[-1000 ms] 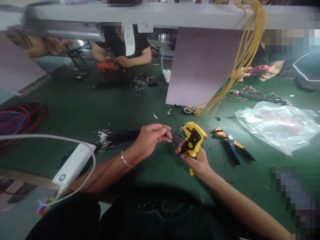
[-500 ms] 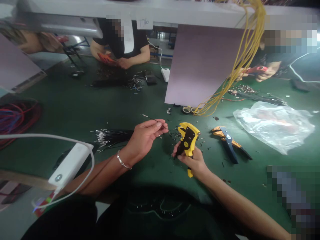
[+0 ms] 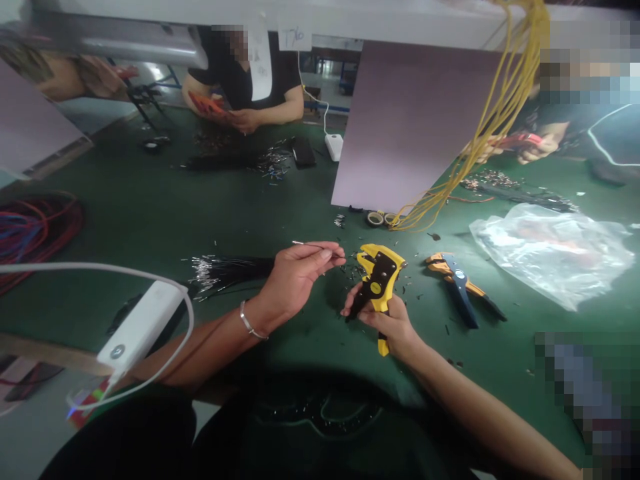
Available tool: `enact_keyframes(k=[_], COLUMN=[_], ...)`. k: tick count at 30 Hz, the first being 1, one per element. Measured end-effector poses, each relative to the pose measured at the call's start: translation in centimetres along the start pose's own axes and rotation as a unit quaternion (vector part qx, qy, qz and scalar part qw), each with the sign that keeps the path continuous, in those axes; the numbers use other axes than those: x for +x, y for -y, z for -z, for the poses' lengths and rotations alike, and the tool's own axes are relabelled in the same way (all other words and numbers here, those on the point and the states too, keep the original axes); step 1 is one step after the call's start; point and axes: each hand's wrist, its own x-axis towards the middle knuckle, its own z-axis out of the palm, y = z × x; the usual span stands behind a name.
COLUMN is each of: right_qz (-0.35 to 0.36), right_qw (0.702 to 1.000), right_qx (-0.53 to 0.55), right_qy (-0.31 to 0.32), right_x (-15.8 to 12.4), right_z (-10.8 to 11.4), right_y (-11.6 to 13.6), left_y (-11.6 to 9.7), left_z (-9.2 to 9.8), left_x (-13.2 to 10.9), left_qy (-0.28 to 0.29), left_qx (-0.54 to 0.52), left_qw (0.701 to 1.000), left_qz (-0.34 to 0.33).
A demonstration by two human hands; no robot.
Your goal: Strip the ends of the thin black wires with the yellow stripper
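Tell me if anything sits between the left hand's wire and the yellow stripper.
Nothing visible: the wire in the left hand ends just short of the yellow stripper in the right hand.

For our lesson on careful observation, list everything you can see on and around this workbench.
table: one, green, under everything
wire stripper: one, yellow-black, held, centre
thin wire: one, dark, pinched in fingers
wire bundle: one, black, bare-ended, centre-left
second stripper: one, orange-blue, lying right of the yellow one
plastic bag: one, clear, far right
hanging wires: many, yellow, upper right
board: one, grey, upright, centre
power bank: one, white, near left
co-workers: at least two, far side
left hand: one, bare, centre
right hand: one, bare, gripping the wire stripper
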Motion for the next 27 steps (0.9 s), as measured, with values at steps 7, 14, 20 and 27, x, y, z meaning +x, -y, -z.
enact_keyframes(k=[7, 14, 20, 27], right_qz=[0.022, 0.018, 0.022, 0.024], right_qw=[1.000, 1.000, 0.999, 0.996], right_qx=[0.000, -0.016, -0.045, -0.084], right_qy=[-0.004, -0.009, -0.011, -0.015], right_x=[0.2, 0.1, 0.1, 0.1], right_z=[0.3, 0.2, 0.4, 0.5], right_y=[0.1, 0.0, -0.4, -0.2], left_y=[1.0, 1.2, 1.5, 1.8], left_z=[-0.2, -0.4, -0.6, -0.5], left_x=[-0.5, -0.9, -1.1, -1.2], left_qy=[0.021, 0.025, 0.042, 0.056], left_qx=[0.010, 0.004, -0.036, -0.060], left_qw=[0.999, 0.998, 0.994, 0.990], left_qz=[0.040, 0.058, 0.089, 0.110])
